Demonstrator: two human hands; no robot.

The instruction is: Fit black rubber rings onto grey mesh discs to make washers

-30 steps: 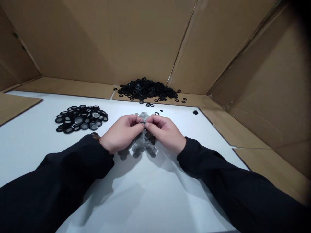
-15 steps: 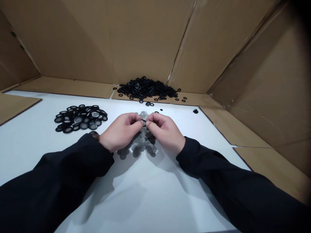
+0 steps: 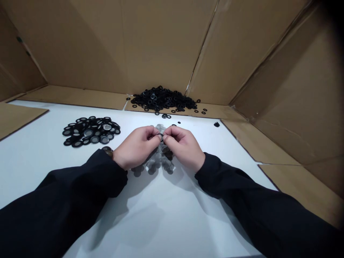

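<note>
My left hand [image 3: 137, 147] and my right hand [image 3: 182, 147] meet fingertip to fingertip over a heap of grey mesh discs [image 3: 158, 161] on the white table [image 3: 32, 157]. Both pinch one small black ring with a grey disc [image 3: 160, 136] between thumbs and forefingers. The other fingers are curled in. Both arms wear black sleeves, and a dark band shows at my left wrist.
A pile of black rings fitted with grey discs [image 3: 90, 130] lies to the left. A larger heap of plain black rings [image 3: 162, 100] sits at the back on cardboard. Cardboard walls [image 3: 282, 93] enclose the table at the back and both sides. One black bit [image 3: 216, 124] lies right.
The hands stay pinched together on the small part over the grey discs; only the fingers shift slightly. The view moves a little.
</note>
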